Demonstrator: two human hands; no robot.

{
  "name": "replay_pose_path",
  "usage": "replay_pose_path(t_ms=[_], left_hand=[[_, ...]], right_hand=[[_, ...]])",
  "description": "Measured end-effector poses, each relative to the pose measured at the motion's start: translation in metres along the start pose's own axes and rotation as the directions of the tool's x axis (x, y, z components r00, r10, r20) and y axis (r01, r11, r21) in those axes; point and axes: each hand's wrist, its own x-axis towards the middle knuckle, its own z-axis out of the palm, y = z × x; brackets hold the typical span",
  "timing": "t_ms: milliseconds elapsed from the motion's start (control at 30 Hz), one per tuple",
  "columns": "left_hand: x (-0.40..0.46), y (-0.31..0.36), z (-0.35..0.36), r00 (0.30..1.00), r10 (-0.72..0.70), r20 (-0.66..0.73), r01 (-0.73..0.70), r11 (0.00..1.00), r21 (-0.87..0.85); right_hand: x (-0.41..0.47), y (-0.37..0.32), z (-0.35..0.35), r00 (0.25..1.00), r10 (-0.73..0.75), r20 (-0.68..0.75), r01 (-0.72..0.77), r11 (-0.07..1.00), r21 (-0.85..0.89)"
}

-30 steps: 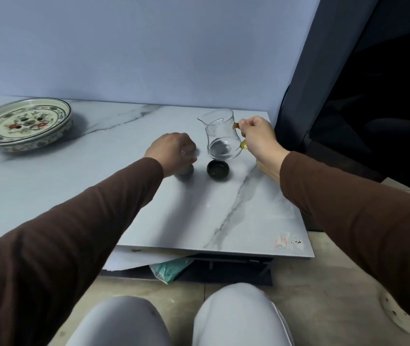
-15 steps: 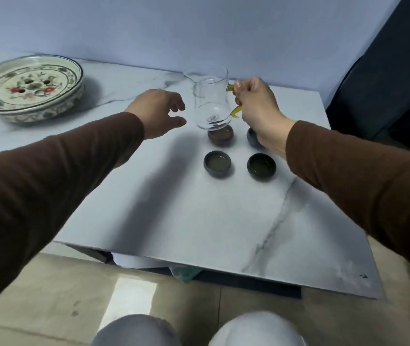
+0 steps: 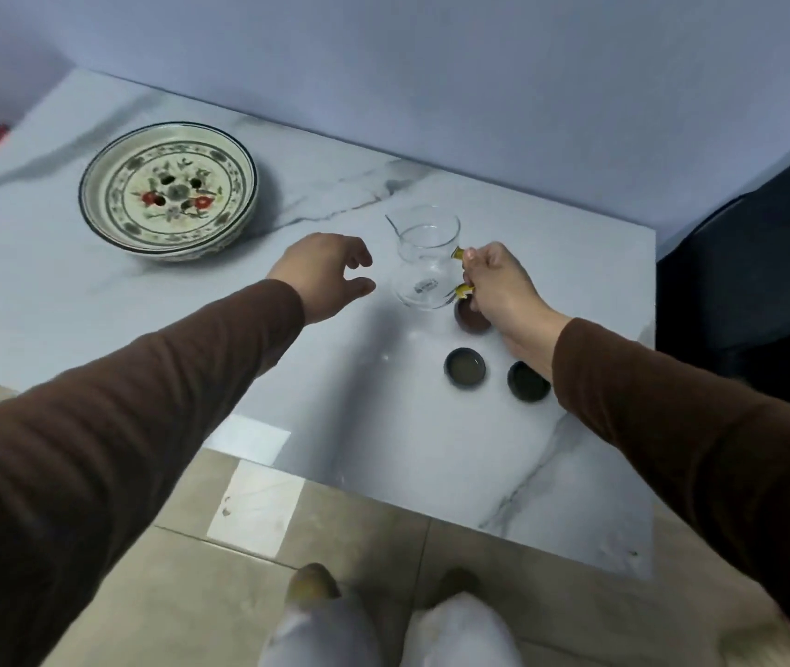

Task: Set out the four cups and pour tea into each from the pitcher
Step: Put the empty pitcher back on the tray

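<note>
A clear glass pitcher (image 3: 424,262) with a yellow handle stands upright on the marble table (image 3: 383,450); it looks nearly empty. My right hand (image 3: 499,286) grips its handle. My left hand (image 3: 325,274) hovers just left of the pitcher, fingers apart and holding nothing. A brown cup (image 3: 467,319) sits right by the pitcher's base, partly under my right hand. Two dark cups stand nearer me: one (image 3: 464,367) with pale tea in it, one (image 3: 528,381) partly behind my right sleeve. A fourth cup is hidden by my right hand.
A large painted ceramic dish (image 3: 167,187) stands at the table's back left. The wall runs close behind the table. A dark seat (image 3: 758,281) is to the right. Tiled floor and my knees (image 3: 383,633) lie below the table's front edge.
My view has risen and swung left. My left hand came off a cup and opened. The pitcher went from lifted above the cups down onto the table.
</note>
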Motion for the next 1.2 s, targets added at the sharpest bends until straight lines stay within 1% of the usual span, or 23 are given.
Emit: replay_pose_path(t_ms=[133, 233, 300, 433, 567, 667, 767, 967, 1067, 1200], left_hand=[[-0.031, -0.003, -0.055, 0.998, -0.055, 0.035, 0.058, 0.995, -0.080], [-0.047, -0.010, -0.086, 0.995, -0.081, 0.056, 0.086, 0.992, -0.092], [-0.055, -0.015, -0.103, 0.992, -0.103, 0.070, 0.110, 0.990, -0.092], [-0.064, -0.036, -0.129, 0.982, -0.162, 0.096, 0.172, 0.980, -0.096], [-0.068, -0.066, -0.149, 0.972, -0.204, 0.115, 0.214, 0.974, -0.075], [-0.068, -0.095, -0.163, 0.970, -0.219, 0.109, 0.228, 0.970, -0.083], [-0.068, -0.134, -0.180, 0.968, -0.218, 0.125, 0.230, 0.968, -0.098], [-0.061, -0.213, -0.211, 0.978, -0.162, 0.130, 0.173, 0.982, -0.081], [-0.050, -0.240, -0.220, 0.982, -0.123, 0.144, 0.136, 0.987, -0.080], [-0.026, -0.266, -0.228, 0.978, -0.109, 0.177, 0.122, 0.990, -0.064]], right_hand=[[-0.038, -0.051, 0.012, 0.994, 0.096, 0.045, -0.096, 0.995, -0.008], [-0.059, -0.083, 0.023, 0.992, 0.117, 0.053, -0.114, 0.992, -0.048], [-0.067, -0.103, 0.033, 0.991, 0.117, 0.063, -0.117, 0.993, -0.003], [-0.072, -0.127, 0.054, 0.988, 0.131, 0.076, -0.131, 0.991, -0.013], [-0.072, -0.142, 0.078, 0.981, 0.155, 0.115, -0.163, 0.985, 0.059], [-0.073, -0.157, 0.106, 0.979, 0.162, 0.121, -0.170, 0.984, 0.055], [-0.074, -0.176, 0.146, 0.974, 0.190, 0.126, -0.199, 0.978, 0.066], [-0.078, -0.211, 0.228, 0.964, 0.250, 0.087, -0.258, 0.960, 0.106], [-0.072, -0.220, 0.258, 0.958, 0.277, 0.079, -0.286, 0.948, 0.139], [-0.051, -0.227, 0.282, 0.954, 0.290, 0.073, -0.298, 0.943, 0.150]])
